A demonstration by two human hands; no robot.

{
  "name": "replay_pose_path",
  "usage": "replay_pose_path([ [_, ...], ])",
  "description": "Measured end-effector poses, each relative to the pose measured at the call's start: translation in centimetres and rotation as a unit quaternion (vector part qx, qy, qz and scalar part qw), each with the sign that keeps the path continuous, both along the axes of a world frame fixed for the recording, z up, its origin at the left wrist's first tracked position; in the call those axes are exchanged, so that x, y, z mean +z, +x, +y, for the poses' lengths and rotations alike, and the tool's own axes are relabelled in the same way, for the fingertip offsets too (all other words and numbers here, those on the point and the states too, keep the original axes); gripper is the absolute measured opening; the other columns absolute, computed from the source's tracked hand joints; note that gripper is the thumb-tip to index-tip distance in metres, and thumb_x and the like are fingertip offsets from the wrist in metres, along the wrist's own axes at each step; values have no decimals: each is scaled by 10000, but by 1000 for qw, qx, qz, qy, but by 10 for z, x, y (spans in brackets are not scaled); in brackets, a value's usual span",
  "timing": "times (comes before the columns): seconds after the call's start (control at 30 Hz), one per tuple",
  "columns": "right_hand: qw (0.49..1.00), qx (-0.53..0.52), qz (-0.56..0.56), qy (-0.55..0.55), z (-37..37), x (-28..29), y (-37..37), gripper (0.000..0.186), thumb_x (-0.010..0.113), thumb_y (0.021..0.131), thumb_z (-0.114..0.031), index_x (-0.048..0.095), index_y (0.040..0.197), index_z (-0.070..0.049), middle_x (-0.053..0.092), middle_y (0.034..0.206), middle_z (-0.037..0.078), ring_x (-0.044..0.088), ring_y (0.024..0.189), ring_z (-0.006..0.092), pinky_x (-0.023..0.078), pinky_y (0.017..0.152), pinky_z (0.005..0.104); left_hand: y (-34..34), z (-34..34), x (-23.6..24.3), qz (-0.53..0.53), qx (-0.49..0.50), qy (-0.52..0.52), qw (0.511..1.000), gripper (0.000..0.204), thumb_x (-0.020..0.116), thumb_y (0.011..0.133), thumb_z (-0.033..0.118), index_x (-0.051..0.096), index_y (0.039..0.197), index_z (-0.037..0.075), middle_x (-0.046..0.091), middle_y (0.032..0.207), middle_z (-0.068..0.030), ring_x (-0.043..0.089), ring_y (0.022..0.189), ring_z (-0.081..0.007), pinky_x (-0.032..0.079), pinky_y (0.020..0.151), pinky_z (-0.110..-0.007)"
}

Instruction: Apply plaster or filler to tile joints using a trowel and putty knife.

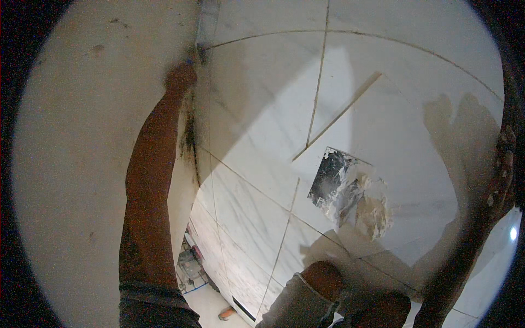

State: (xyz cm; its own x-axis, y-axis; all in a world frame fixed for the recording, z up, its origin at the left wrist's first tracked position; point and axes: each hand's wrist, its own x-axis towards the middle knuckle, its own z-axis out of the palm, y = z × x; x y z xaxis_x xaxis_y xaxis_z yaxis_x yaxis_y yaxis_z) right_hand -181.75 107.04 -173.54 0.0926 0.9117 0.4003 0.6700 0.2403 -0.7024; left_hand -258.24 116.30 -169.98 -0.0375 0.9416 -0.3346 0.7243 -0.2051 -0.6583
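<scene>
My left hand (pixel 181 77) is stretched far forward to the corner where the plain pale wall (pixel 82 142) meets the marbled white tiles (pixel 246 136). Its fingers look curled together around something with a small bit of blue; shade and blur hide what it is. At the far right rim, my right hand (pixel 506 172) appears spread flat, specked with white paste and holding nothing visible. Between the arms, a dark rectangular plate (pixel 327 174) lies on the tiles, partly covered by a heap of whitish paste (pixel 373 210). A thin straight strip (pixel 339 116) slants beyond the plate.
Dark grime (pixel 188 131) runs along the corner beside my left forearm. My bent knee (pixel 322 279) comes in at the bottom. Lower left, jumbled items (pixel 191 268) and a small orange object (pixel 226 313) sit past the tile edge. My shadow darkens the right side.
</scene>
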Motion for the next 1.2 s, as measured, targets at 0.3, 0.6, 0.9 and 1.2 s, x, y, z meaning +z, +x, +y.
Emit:
replay_pose_path([
  [0.3,998,-1,62,20,0,4,7,675,319,975,-593,551,1150,17,589,972,155,647,834,265,575,691,363,-7,-15,85,35,44,23,998,453,462,927,284,472,1349,118,558,1285,-173,584,1100,-382,474,943,-498],
  [0.6,998,3,56,13,-1,8,5,674,323,972,-596,549,1156,11,589,973,155,646,834,266,575,692,364,38,-38,72,17,152,49,987,368,452,942,290,547,1215,63,596,1210,-201,580,1107,-405,450,949,-526],
  [0.9,997,8,71,11,0,-7,17,672,327,969,-600,547,1163,5,589,974,156,646,834,267,575,692,365,-9,-40,70,55,243,5,969,486,415,954,318,477,1337,25,536,1318,-213,525,1212,-396,412,1018,-501],
  [1.2,996,12,85,10,-7,14,3,670,331,966,-603,545,1169,-1,590,975,156,646,834,267,576,692,366,6,-76,94,-54,153,37,986,438,486,921,234,481,1324,63,596,1180,-200,613,995,-340,497,871,-466],
])
